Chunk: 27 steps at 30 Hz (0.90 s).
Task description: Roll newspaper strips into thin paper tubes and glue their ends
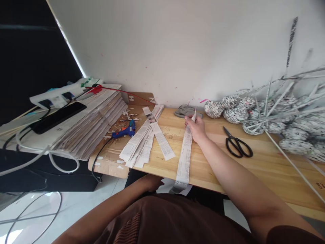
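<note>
Newspaper strip [185, 156], illegibly small-printed.

Table [269, 169], wooden, against a pale wall [165, 44] with pink marks. Scissors [233, 137], black-handled, lying on it. Woven paper balls [235, 115], several, massed at far right. Cloth [185, 110], grey, crumpled, near the wall. Cardboard [109, 166], brown, beneath a blue glue gun [127, 130], corded. Newspaper stack [91, 127], tall; on top, a black phone [59, 117] and a white power strip [57, 98].
</note>
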{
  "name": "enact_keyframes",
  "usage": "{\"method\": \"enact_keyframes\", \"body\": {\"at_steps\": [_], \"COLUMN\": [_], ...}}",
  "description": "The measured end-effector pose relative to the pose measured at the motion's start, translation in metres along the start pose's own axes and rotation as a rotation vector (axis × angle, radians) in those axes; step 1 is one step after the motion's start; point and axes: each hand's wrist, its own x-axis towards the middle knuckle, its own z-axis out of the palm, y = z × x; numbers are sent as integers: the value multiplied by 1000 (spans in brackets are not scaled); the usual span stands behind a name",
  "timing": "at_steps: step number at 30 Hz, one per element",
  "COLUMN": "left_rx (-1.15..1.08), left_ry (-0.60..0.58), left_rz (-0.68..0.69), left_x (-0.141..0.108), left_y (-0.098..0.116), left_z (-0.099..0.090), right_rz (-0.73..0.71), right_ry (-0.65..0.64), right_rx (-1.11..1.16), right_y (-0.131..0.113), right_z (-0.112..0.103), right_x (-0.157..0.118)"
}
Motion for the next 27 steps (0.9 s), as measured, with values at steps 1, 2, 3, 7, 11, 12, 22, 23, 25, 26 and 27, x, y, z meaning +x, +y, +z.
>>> {"method": "enact_keyframes", "body": {"at_steps": [1, 2, 3, 7, 11, 12, 22, 23, 25, 26, 27], "left_rx": [27, 50, 69, 158, 20, -20, -204, -205, -218, -237, -269], "left_ry": [-8, -15, -23, -184, -186, -136, 196, 221, 277, 306, 334], "left_rz": [-20, -36, -48, 0, 20, 18, 191, 200, 204, 197, 182], "left_x": [-9, -18, -27, -55, -64, -63, -5, 0, 7, 10, 12], "left_y": [1, 5, 10, 52, 105, 115, 137, 137, 135, 134, 133], "left_z": [-4, -8, -12, -31, -44, -46, -77, -79, -80, -79, -76], "right_rz": [5, 7, 5, -15, -16, -18, 42, 77, 163, 201, 229], "right_ry": [2, 5, 7, -1, -27, -33, -111, -148, -259, -322, -379], "right_rx": [-12, -24, -35, -75, -90, -92, -6, 29, 140, 200, 250], "right_y": [0, 1, 2, 4, 4, 3, -8, -11, -16, -19, -21], "right_z": [0, 0, 0, 0, 0, 0, 1, 0, -1, -1, -1], "right_x": [0, 0, 0, -1, -3, -4, -8, -8, -9, -10, -11]}}
